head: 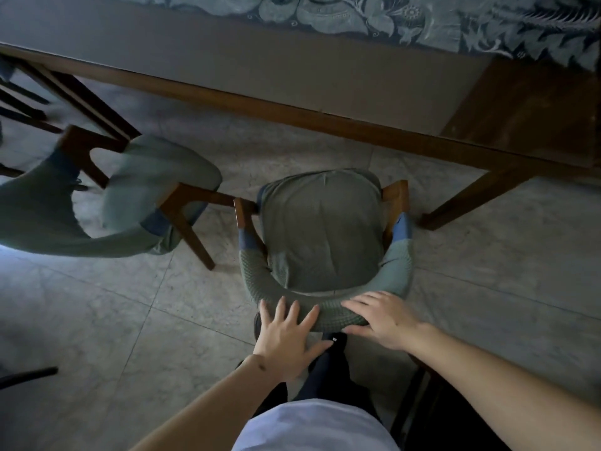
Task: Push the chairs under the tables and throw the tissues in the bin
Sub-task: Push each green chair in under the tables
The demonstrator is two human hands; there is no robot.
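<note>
Head view, looking down. Chair (320, 236) straight ahead on the tile floor (97, 320), grey-green cushioned seat, curved padded backrest nearest the camera, wooden arms at both sides. Seat front just short of the table (292, 112) edge, not yet under it; chair standing between the table's two visible legs, nearer the right one. Left hand (286, 336) flat against the backrest's left end, fingers straight and spread, thumb pointing right along the back's lower edge, nothing gripped. Right hand (380, 320) draped over the backrest's right end, fingers laid across the top, thumb tucked beneath the padding; whether a true clasp or only a rest, cannot tell. Hands apart, one at each end of the back's curve. Second chair (136, 196) to the left, same fabric, turned at an angle, its seat close to the table's left leg and its wooden arm almost meeting the first chair's left arm. Table long, brown wooden frame, grey top; patterned blue-grey cloth (422, 24) over its far right part. White shirt (312, 428) and dark trousers at the bottom of the view, directly behind the chair. Dark object at the far left edge on the floor, too cut off to name. Dim light throughout.
</note>
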